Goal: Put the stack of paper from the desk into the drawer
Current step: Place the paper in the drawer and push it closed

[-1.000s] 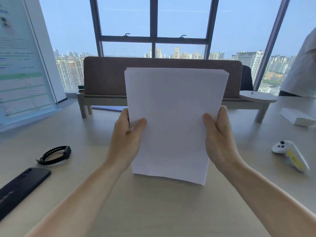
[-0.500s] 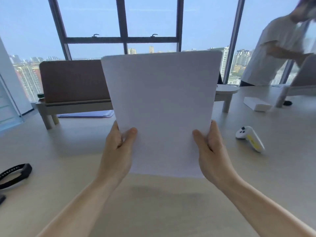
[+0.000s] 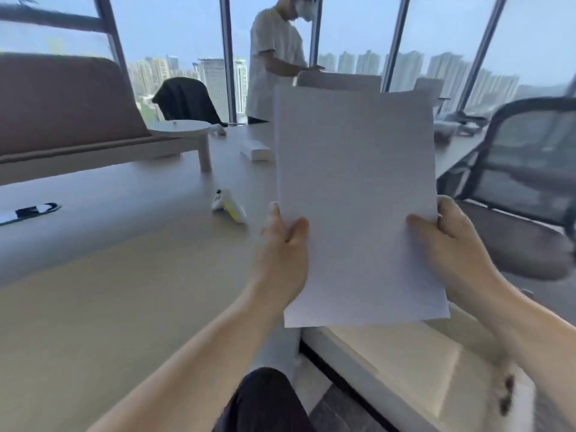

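I hold a white stack of paper (image 3: 355, 194) upright in the air, off the right side of the desk (image 3: 103, 275). My left hand (image 3: 282, 254) grips its lower left edge, thumb on the front. My right hand (image 3: 452, 247) grips its lower right edge the same way. Below the paper, at the lower right, lies a pale open compartment with a light floor, the drawer (image 3: 405, 369), with a white front wall. Part of it is hidden by my right forearm.
A white and yellow controller (image 3: 229, 205) lies on the desk left of the paper. A white box (image 3: 255, 150) sits farther back. A mesh office chair (image 3: 523, 169) stands at the right. A person (image 3: 274, 57) stands by the windows. A brown divider (image 3: 62, 107) is at left.
My view has swung to the right. The paper has moved with both hands from above the desk's middle to past its right side. The drawer and the chair have come into view.
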A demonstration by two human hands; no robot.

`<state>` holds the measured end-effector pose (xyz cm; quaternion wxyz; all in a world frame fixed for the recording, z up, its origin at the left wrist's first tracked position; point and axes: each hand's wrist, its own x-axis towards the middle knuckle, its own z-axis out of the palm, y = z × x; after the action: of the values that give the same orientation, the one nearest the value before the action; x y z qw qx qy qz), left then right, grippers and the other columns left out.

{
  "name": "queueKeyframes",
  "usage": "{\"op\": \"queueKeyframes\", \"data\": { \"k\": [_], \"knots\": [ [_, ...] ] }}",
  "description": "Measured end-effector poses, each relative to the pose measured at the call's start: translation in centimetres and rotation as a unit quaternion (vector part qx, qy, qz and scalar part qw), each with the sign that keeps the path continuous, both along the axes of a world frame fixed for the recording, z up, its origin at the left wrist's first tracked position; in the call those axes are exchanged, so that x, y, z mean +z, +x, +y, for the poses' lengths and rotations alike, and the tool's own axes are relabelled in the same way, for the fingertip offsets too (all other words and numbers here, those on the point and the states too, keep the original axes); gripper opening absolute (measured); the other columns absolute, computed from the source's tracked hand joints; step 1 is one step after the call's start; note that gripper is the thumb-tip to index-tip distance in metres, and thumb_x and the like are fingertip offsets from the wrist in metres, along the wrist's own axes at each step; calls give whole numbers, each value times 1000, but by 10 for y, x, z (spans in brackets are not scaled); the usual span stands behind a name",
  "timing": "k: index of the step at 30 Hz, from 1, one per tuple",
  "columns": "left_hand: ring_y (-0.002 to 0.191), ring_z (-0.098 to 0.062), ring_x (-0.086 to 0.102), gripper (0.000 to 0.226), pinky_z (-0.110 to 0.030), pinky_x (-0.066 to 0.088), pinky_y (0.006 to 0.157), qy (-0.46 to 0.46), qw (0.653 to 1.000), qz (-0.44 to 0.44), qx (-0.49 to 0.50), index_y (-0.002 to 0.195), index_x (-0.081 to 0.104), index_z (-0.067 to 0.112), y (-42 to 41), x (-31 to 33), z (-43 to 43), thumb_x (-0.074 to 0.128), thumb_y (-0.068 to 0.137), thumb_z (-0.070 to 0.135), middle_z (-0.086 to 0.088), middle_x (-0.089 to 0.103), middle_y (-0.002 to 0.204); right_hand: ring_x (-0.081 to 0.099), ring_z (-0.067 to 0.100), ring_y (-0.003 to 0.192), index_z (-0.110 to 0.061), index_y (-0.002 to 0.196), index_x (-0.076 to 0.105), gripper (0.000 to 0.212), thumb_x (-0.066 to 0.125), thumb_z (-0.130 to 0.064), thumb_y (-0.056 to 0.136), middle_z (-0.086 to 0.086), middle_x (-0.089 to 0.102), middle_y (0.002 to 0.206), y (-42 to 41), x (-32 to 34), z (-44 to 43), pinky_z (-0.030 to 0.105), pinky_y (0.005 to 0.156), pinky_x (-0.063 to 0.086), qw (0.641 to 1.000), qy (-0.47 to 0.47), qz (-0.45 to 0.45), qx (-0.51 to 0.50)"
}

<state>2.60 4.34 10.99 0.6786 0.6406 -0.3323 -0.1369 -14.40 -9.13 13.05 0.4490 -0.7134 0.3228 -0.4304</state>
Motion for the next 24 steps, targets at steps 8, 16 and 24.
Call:
{"op": "queueKeyframes", "data": {
  "k": [8, 16, 24],
  "knots": [
    [71, 10, 64, 23, -6, 48, 60, 151, 973, 84, -153, 109, 57, 19, -104, -92, -65, 35, 111, 15, 6, 69, 102, 72, 30, 90, -22, 100, 64, 9, 61, -18, 94, 9, 75, 103, -112, -81, -64, 58, 89, 55, 973, 105, 187, -85],
    [95, -14, 67, 19, -37, 59, 85, 391, 892, -44, -223, 112, 59, 19, -103, -152, -89, 52, 99, 31, 3, 70, 108, 72, 21, 85, -35, 96, 64, 18, 54, -24, 86, -2, 76, 94, -123, -146, -104, 46, 83, 58, 901, 129, 410, -55],
    [120, -23, 54, 36, -35, 43, 102, 400, 775, -466, -149, 125, 60, 16, -67, -155, -99, 58, 97, 39, -4, 63, 127, 64, 25, 94, -24, 93, 55, 13, 55, -20, 81, 4, 66, 107, -88, -154, -144, 31, 67, 48, 810, 55, 583, 40]
  ]
}}
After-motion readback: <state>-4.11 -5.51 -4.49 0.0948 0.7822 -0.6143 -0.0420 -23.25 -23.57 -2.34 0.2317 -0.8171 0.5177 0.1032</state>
